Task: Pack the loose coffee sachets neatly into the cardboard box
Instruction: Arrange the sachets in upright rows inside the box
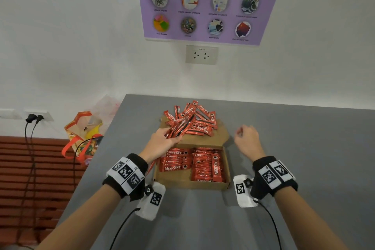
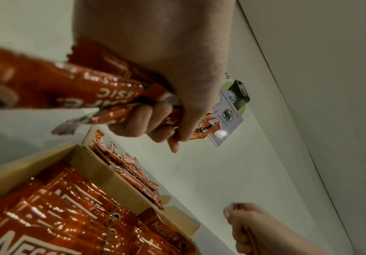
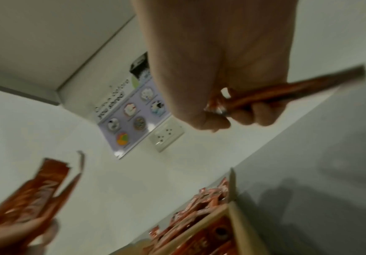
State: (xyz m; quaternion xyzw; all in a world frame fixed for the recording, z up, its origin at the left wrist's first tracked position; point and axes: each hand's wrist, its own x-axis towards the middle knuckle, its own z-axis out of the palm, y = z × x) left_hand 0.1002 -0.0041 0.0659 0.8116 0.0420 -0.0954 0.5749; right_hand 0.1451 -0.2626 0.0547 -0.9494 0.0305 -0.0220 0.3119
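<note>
Now | cardboard box (image 1: 190,183): sachet rows (image 1: 205,165) | left hand (image 1: 160,144) grips bundle (image 2: 103,96) | right hand (image 1: 246,138) grips sachet (image 3: 286,91)

Red foil coffee sachets (image 1: 190,119) with white lettering and a dark cup emblem, some showing a black stripe. Plain brown cardboard box (image 1: 190,183), its packed sachets (image 1: 205,164) the same red and white. Flat matte grey worktop (image 1: 294,148). White wall (image 1: 71,36) bearing a lilac poster (image 1: 205,9) with dark blue heading, red phrase and multicoloured round pictures. Off-white wall socket (image 1: 201,54). Black wristbands (image 1: 129,176) with white panels of black square-code patterns. Bag (image 1: 85,132) in orange, yellow and green. Reddish-brown slatted panel (image 1: 30,168).
</note>
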